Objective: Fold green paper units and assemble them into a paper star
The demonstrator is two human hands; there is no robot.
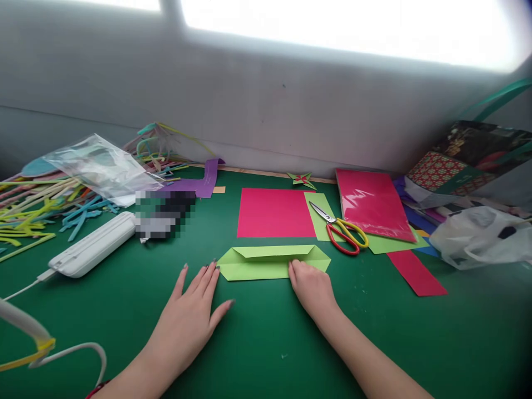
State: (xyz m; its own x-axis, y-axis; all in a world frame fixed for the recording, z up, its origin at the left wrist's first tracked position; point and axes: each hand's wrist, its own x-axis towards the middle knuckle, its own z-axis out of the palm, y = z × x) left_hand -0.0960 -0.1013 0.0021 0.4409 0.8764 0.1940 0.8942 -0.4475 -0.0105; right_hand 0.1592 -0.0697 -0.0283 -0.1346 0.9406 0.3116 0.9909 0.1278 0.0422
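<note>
A light-green sheet of paper [257, 270], folded into a long strip with pointed ends, lies on the green table. Its upper flap stands partly raised. My left hand [193, 310] rests flat with fingers spread, its fingertips at the paper's left point. Closed at the right part of the same paper, my right hand [312, 287] has its curled fingers on the lower layer; its thumb is mostly hidden. Just beyond the strip lies a flat red sheet [276, 213]. Scissors [343, 227] with one red and one yellow handle lie to the right, over a green paper piece [319, 208].
A red paper pack [374, 202] and a red strip [418, 272] lie at right, near a plastic bag [482, 235] and patterned bag [443, 172]. A folded paper star [302, 179] is by the wall. At left are a white lamp-like bar [93, 244], paper strips [29, 219] and a clear sleeve [103, 169].
</note>
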